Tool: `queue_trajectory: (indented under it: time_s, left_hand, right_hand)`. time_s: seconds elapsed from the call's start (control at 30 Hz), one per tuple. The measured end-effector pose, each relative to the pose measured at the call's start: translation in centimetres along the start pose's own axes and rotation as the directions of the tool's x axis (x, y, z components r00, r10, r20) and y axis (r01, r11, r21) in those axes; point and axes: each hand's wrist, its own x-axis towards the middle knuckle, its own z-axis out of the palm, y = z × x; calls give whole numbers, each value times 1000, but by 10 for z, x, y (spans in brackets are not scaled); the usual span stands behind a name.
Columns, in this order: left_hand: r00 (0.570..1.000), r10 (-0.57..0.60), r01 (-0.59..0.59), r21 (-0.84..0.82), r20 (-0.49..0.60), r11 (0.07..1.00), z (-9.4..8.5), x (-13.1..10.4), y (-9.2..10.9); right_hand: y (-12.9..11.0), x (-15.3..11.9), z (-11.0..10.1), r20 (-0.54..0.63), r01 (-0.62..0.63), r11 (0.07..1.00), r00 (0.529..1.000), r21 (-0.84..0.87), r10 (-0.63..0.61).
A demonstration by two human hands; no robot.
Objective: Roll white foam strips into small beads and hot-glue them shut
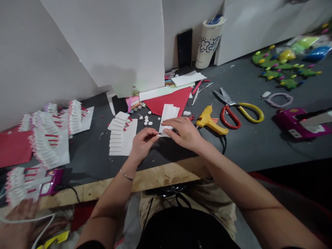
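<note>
A white paper strip (169, 114) is between my hands near the table's front edge, its near end folded up in a narrow edge. My left hand (144, 143) is closed, with thumb and fingertips pinching the left corner of that fold. From the right, my right hand (185, 131) grips the strip, fingers across its top and thumb at the fold. Left of my left hand lies a white card (131, 141) with a fan of pleated white paper (118, 135) and small red strips on it. Red paper (171, 98) lies behind the strip.
Right of my hands are a yellow glue gun (210, 121), scissors (230, 107) and a purple power block (302, 122). A phone (184, 50) and cup (209, 41) stand behind. Finished-looking pleated pieces (45, 138) lie left. Another person's hand (23, 218) is at lower left.
</note>
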Motion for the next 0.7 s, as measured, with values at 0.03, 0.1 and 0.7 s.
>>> queue_trajectory:
  time_s: [0.03, 0.1, 0.7]
  left_hand:
    - [1000, 24, -25, 32, 9, 999, 0, 0, 1]
    - [997, 74, -77, 96, 33, 992, 0, -1, 2]
    - [950, 283, -308, 507, 129, 805, 7, -4, 6]
  right_hand:
    - [-2, 0, 0, 17, -4, 1000, 1000, -15, 4]
    - [-5, -1, 1, 133, -49, 999, 990, 16, 46]
    - [0, 6, 9, 355, -449, 820, 876, 356, 326]
